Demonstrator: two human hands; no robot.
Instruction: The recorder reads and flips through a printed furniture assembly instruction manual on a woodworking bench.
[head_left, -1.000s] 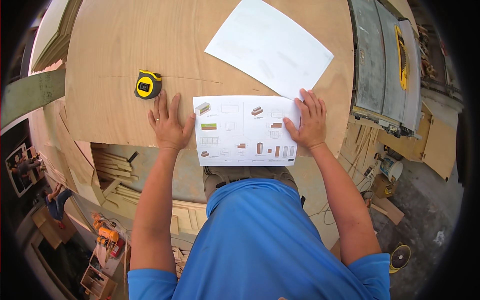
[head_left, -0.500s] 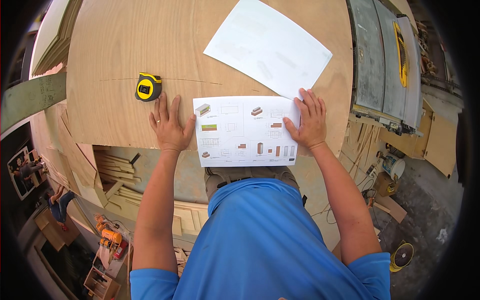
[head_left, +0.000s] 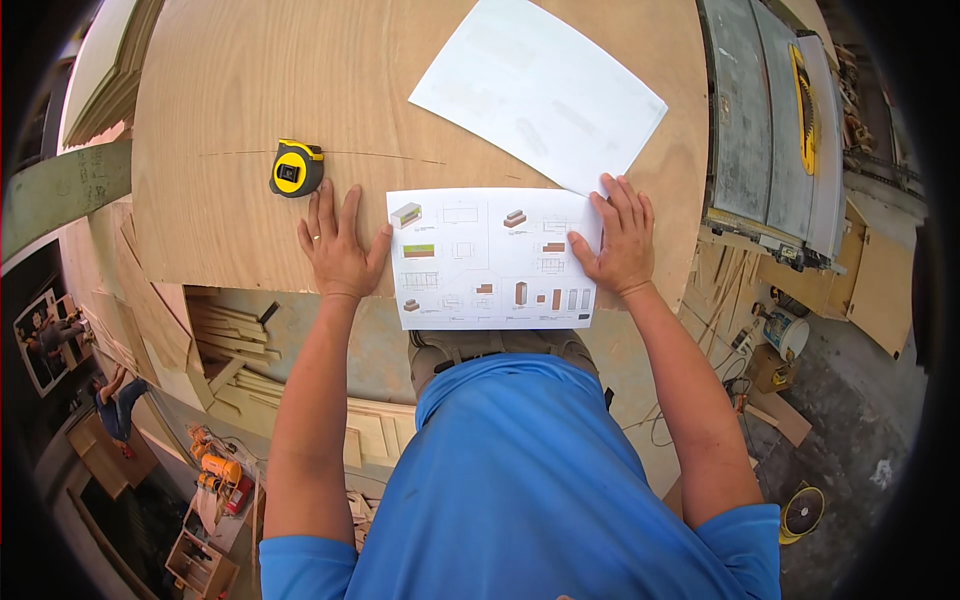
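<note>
A printed drawing sheet (head_left: pixel 490 260) with small furniture views and plans lies before me, its lower part reaching past the near edge of the plywood panel (head_left: pixel 220 225). My left hand (head_left: pixel 340 245) rests with fingers spread on the wood, its thumb at the sheet's left edge. At the sheet's right edge lies my right hand (head_left: pixel 622 235), fingers extended and thumb on the paper. Its fingertips touch the corner of a second, blank-looking sheet (head_left: pixel 540 95) farther off. A yellow and black tape measure (head_left: pixel 297 168) sits just beyond my left fingertips.
A table saw (head_left: pixel 765 130) with a yellow blade insert stands along the right. Stacked boards (head_left: pixel 110 70) are at the far left. Wood strips (head_left: pixel 235 335) lie below the panel. Another person (head_left: pixel 118 405) is at the lower left. A white bucket (head_left: pixel 785 332) stands at right.
Almost nothing differs. The view has shifted very slightly; both hands and both sheets keep their places.
</note>
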